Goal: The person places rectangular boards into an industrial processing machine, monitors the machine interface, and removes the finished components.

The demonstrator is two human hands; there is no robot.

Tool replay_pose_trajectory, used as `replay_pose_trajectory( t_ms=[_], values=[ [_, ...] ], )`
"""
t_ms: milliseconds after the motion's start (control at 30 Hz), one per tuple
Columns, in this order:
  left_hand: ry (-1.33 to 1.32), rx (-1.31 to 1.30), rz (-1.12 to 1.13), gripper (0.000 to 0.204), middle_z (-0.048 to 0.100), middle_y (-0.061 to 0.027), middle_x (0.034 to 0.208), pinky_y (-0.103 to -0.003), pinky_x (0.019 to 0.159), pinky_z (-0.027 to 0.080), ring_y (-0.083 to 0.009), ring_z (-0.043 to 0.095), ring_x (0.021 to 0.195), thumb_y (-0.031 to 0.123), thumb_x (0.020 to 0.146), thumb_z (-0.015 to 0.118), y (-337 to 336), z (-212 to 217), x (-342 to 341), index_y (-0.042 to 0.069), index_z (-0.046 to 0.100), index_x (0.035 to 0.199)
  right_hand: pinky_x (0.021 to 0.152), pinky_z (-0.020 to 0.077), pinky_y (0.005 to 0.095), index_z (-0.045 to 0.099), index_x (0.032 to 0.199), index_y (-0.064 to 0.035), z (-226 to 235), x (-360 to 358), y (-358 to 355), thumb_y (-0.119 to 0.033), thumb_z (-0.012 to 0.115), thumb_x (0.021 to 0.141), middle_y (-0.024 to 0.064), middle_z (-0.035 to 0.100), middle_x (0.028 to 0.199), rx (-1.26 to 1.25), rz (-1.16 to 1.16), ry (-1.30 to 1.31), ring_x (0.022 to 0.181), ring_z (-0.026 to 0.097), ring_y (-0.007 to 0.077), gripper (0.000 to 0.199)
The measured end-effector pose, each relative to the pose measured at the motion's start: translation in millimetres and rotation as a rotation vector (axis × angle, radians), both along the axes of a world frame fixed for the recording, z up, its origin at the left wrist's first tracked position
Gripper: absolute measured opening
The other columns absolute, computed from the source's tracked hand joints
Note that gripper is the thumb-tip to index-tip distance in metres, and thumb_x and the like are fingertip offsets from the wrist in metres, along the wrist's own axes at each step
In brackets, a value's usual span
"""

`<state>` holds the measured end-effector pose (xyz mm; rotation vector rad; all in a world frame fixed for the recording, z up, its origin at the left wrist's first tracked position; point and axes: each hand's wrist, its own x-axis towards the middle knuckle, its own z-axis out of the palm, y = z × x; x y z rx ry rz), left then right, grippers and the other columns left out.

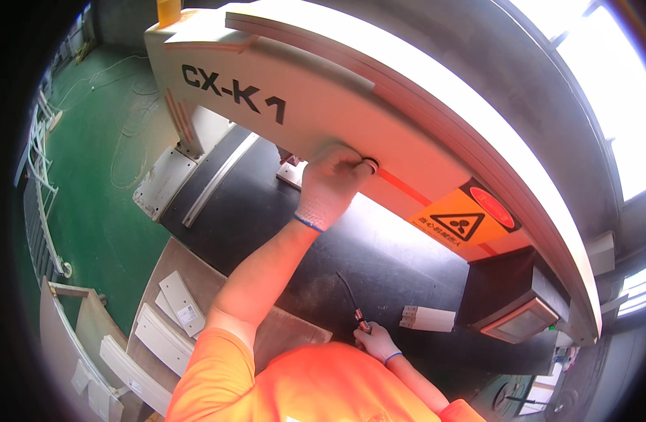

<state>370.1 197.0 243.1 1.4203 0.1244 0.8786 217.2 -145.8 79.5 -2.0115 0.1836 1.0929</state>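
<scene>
My left hand (331, 181), in a white knit glove with a blue cuff, is raised to the front of the machine's pale beam (316, 112). Its fingers close on a small round dark-rimmed knob (370, 164) there. Lower down, close to my body, my gloved right hand (378, 343) is wrapped round an air blow gun (362, 321) with a red and black body. The gun's thin, bent black nozzle (345, 287) points away from me over the dark machine table (305, 260).
White strips (428, 318) lie right of my right hand, near a dark boxed screen (520, 320). Pale panels (170, 337) rest on a brown board at left. A metal rail (221, 179) runs along the table. An orange warning sign (463, 218) marks the beam.
</scene>
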Motion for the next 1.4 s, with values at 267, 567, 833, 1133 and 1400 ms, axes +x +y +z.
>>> replay_pose_trajectory(
  t_ms=[267, 567, 833, 1133, 1400],
  values=[
    [-0.020, -0.394, -0.040, 0.022, 0.076, -0.0089, 0.093, -0.032, 0.073, 0.060, -0.0164, 0.072, 0.078, 0.018, 0.102, 0.077, 10.4, -28.6, -31.7, -0.001, 0.073, 0.112, 0.076, 0.0540, 0.0360, 0.066, 0.104, 0.0033, -8.7, -60.4, -91.3, -0.033, 0.073, 0.096, 0.0092, 0.071, 0.084, -0.211, 0.055, -0.245, 0.079, 0.068, 0.0192, 0.038],
    [0.334, -0.624, 0.427, 0.021, 0.074, -0.0087, 0.090, -0.030, 0.065, 0.057, -0.0161, 0.069, 0.072, 0.020, 0.105, 0.070, 52.6, -206.1, -135.3, 0.000, 0.069, 0.111, 0.083, 0.0561, 0.0405, 0.070, 0.114, 0.0040, 11.4, -117.1, -166.0, -0.047, 0.070, 0.096, 0.0202, 0.076, 0.091, -0.484, 0.139, -0.134, 0.088, 0.075, 0.0311, 0.054],
    [0.562, -0.613, 0.501, 0.021, 0.074, -0.0088, 0.093, -0.029, 0.065, 0.059, -0.0156, 0.070, 0.074, 0.017, 0.106, 0.067, 54.9, -270.1, -208.5, -0.001, 0.066, 0.118, 0.097, 0.0575, 0.0487, 0.075, 0.121, -0.0011, 61.8, -84.6, -150.7, -0.063, 0.065, 0.093, 0.0293, 0.077, 0.114, -0.597, 0.301, -0.164, 0.111, 0.074, 0.0457, 0.069],
    [0.612, -0.595, 0.339, 0.020, 0.072, -0.0066, 0.090, -0.026, 0.061, 0.057, -0.0128, 0.069, 0.071, 0.013, 0.102, 0.068, 60.0, -274.0, -193.3, 0.000, 0.068, 0.117, 0.083, 0.0567, 0.0426, 0.071, 0.108, 0.0064, -17.5, -73.6, -128.8, -0.047, 0.075, 0.092, 0.0237, 0.076, 0.092, -0.380, 0.149, -0.324, 0.088, 0.076, 0.0344, 0.055],
    [0.916, -0.436, -0.100, 0.021, 0.075, -0.0083, 0.084, -0.029, 0.058, 0.058, -0.0171, 0.072, 0.066, 0.024, 0.102, 0.069, 66.9, -253.7, -185.1, 0.004, 0.073, 0.098, 0.092, 0.0560, 0.0500, 0.070, 0.118, 0.0053, -80.8, -66.5, -118.3, -0.060, 0.070, 0.096, 0.0315, 0.076, 0.107, -0.273, 0.349, -0.381, 0.106, 0.074, 0.0463, 0.069]
  ],
)
